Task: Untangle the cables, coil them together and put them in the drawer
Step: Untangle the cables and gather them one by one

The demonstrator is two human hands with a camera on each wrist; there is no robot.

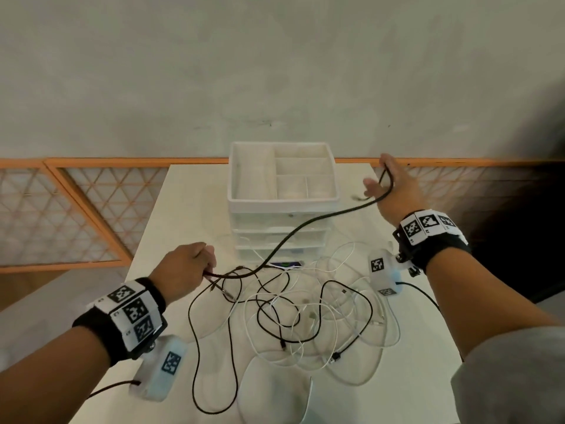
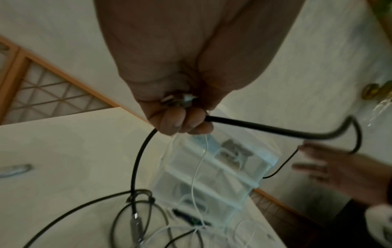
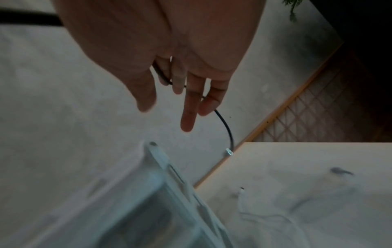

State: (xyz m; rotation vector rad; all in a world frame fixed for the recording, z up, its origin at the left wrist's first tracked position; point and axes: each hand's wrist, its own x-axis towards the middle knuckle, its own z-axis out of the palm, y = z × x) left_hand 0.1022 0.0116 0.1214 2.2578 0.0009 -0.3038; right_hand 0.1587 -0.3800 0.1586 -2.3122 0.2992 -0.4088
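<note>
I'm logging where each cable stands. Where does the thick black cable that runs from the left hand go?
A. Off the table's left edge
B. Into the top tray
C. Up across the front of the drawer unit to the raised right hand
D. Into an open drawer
C: the black cable rises from the left hand, passes the drawer unit and loops over the right hand.

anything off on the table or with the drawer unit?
Mostly the expected mess: black and white cables lie knotted together on the table. One thick black cable stretches taut between the left hand and right hand, crossing the drawer unit front. No damage visible.
</note>
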